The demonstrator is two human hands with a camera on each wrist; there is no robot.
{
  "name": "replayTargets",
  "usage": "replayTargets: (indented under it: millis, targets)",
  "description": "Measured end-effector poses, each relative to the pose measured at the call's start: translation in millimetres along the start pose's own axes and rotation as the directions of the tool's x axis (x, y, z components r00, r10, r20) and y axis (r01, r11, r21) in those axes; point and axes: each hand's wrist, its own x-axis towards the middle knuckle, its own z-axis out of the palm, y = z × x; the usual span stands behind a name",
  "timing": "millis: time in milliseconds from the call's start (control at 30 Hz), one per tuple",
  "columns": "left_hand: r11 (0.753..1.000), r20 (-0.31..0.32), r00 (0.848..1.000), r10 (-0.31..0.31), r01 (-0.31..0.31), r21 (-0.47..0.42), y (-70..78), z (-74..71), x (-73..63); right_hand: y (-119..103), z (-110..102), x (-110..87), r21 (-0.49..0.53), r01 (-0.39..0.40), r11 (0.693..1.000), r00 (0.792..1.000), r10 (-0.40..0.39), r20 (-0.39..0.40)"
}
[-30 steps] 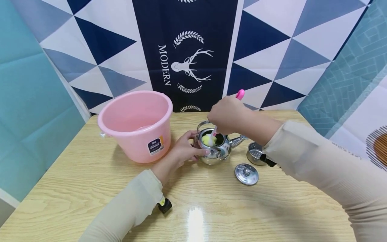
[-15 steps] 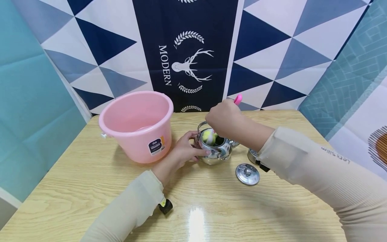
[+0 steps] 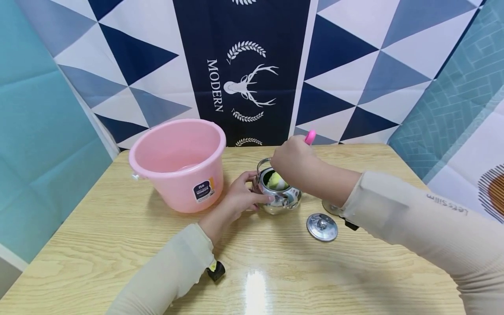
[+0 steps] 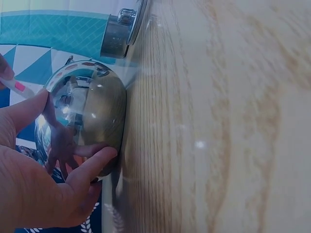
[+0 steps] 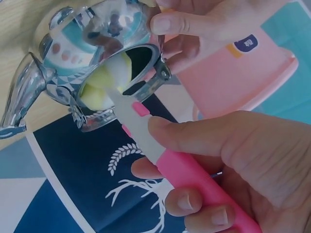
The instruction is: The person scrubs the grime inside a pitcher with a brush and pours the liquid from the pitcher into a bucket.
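Observation:
A shiny metal teapot [image 3: 275, 205] stands on the wooden table without its lid, its handle raised over the opening. My left hand [image 3: 241, 192] grips its side, thumb near the rim and fingers lower on the round body [image 4: 87, 121]. Above the opening, my right hand [image 3: 293, 159] holds a pink-and-white sponge brush [image 5: 194, 179]. The brush's yellow-and-white sponge head [image 5: 109, 80] is inside the pot mouth. In the right wrist view the spout [image 5: 24, 97] points away from my left hand.
Left of the teapot stands a large pink bucket [image 3: 204, 170]. The pot's lid [image 3: 322, 227] lies on the table at its right. A perforated metal strainer [image 4: 115, 39] stands behind the lid, partly hidden by my right wrist in the head view. A patterned backdrop [image 3: 157, 57] rises behind the table.
My right hand dips lower, then shifts slightly right; the sponge head moves about within the teapot's mouth. The left hand and the teapot stay nearly still.

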Motion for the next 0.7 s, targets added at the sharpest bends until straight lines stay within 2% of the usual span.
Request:
replayTargets:
  millis: [133,300,467,700]
  targets:
    - [1.000,-0.005,1.000,0.004,-0.004,0.001,0.0,0.7,-0.2,3,-1,-4.1,0.020,0.019,1.000,1.000,-0.019,0.011]
    - [1.000,-0.013,1.000,0.005,-0.005,0.004,-0.7,1.0,-0.8,10,-2,-8.1,0.097,0.041,0.994,0.999,-0.038,-0.032]
    - [1.000,-0.018,1.000,-0.003,0.003,0.008,-0.9,2.0,0.3,13,-4,-8.2,0.171,0.068,0.983,0.997,-0.062,-0.038]
    - [1.000,-0.010,1.000,-0.013,0.014,0.009,2.1,2.4,0.2,10,-6,-5.4,0.183,0.076,0.980,0.997,-0.070,-0.037]
